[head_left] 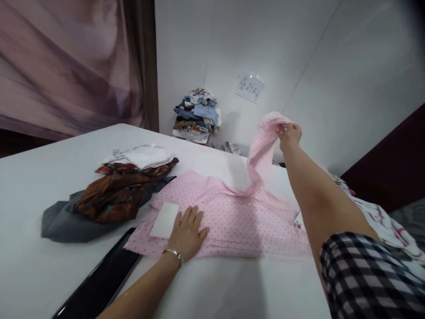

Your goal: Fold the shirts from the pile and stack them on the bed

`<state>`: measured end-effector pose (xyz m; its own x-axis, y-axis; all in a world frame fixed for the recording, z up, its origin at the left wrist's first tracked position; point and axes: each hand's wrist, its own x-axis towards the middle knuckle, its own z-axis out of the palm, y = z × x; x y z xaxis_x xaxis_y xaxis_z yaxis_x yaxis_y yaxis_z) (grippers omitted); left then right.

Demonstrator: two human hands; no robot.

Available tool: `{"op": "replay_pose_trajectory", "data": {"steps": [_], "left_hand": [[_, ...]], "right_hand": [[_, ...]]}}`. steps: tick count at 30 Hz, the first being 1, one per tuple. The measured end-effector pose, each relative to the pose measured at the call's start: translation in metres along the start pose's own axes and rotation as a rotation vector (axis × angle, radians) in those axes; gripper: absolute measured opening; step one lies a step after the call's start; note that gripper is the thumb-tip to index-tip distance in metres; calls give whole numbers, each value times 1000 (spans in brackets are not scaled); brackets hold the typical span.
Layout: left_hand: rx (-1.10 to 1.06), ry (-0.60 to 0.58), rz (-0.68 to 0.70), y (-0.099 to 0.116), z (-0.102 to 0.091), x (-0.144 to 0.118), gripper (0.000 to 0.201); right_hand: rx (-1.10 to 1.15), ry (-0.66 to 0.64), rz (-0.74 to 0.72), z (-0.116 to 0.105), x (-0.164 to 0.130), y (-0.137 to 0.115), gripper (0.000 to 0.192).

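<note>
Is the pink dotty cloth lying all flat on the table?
No, the right hand pinches one part of the pink dotted cloth and lifts it up, while the left hand presses the rest flat.

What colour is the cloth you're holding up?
The cloth is pink with small dark dots, lifted by the right hand; the head view shows it.

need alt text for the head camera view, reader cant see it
A person's left hand presses flat on a pink dotted garment spread on a white table, while the right hand lifts one end of it into the air. A pile of dark and rust-coloured cloth lies to the left, and a stack of folded clothes sits by the wall.
</note>
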<state>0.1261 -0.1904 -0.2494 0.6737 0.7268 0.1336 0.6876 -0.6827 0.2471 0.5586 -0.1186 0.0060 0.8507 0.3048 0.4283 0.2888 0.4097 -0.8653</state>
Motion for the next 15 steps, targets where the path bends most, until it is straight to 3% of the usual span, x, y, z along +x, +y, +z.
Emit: {"op": "replay_pose_trajectory", "data": {"steps": [3,8,11,15], "left_hand": [[7,9,2,0,-1,1,59],[11,20,0,-1,1,3,58],[25,24,5,-2,1,4,60],[80,10,7,-4,0,4,60]], "right_hand": [[111,35,9,-45,11,-10,6],[64,96,83,-113,5,-11,14],[22,81,147,-131,-2,-8,18],[35,8,153,-128,2,-3,21]]}}
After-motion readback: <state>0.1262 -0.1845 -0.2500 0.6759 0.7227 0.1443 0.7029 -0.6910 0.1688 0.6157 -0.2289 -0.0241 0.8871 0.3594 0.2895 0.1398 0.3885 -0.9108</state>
